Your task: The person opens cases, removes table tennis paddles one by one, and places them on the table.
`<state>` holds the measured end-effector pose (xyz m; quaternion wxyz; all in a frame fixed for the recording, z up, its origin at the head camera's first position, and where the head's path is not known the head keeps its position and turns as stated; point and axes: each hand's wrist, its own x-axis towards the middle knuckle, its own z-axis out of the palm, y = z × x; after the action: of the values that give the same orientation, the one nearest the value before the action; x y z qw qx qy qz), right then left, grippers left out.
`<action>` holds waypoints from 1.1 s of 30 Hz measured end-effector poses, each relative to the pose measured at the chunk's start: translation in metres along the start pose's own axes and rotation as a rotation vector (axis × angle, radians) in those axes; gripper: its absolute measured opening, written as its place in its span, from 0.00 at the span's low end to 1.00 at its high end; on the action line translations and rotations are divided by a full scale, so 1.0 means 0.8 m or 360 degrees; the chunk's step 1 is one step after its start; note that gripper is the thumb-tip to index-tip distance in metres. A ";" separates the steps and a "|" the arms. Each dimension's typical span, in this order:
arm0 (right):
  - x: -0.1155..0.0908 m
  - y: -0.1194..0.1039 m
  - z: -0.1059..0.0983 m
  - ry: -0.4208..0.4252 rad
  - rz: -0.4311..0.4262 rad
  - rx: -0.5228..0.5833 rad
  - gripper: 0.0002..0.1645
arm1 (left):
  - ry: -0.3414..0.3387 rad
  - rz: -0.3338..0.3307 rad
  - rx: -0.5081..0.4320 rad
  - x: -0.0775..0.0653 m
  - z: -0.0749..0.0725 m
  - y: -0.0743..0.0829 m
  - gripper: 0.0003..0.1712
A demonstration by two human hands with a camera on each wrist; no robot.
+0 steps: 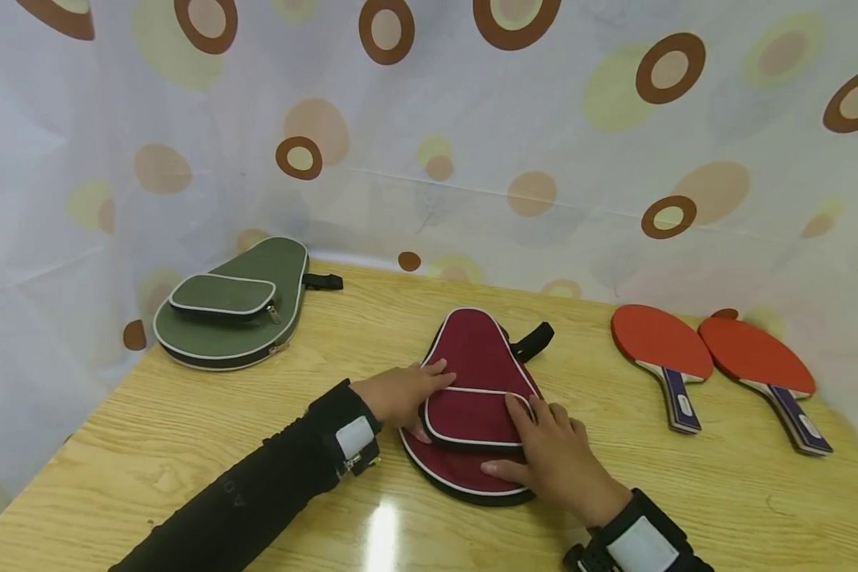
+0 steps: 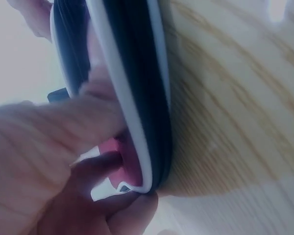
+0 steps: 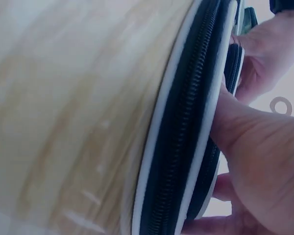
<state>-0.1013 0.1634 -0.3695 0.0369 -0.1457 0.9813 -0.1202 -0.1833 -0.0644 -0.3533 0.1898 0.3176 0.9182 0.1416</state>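
Note:
A maroon table tennis bat case [image 1: 472, 342] with white piping lies flat on the table, its narrow end pointing away. On its left side rests my left hand [image 1: 400, 397], with fingers reaching over the top of the front pocket [image 1: 475, 417] and the thumb beside the pocket's lower left corner. My right hand [image 1: 561, 457] lies spread over the lower right of the case. Its index finger touches the pocket and its thumb presses on the rounded part below. The right wrist view shows the black zip [image 3: 179, 147] along the case's edge, closed where visible.
At the back left lies a green bat case [image 1: 257, 270] with its own zipped pocket and black strap. Two red table tennis bats [image 1: 661, 342] lie at the right, handles toward me. A dotted curtain [image 1: 457, 143] hangs behind the wooden table [image 1: 293, 477].

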 end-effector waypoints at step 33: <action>-0.005 -0.012 0.010 0.0181 -0.0078 -0.0126 0.49 | 0.0080 -0.0109 -0.0060 -0.032 0.050 0.084 0.66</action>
<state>-0.0943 0.1537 -0.3744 -0.0276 -0.1641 0.9819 -0.0903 -0.1114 -0.0241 -0.3570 0.1773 0.2786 0.9302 0.1604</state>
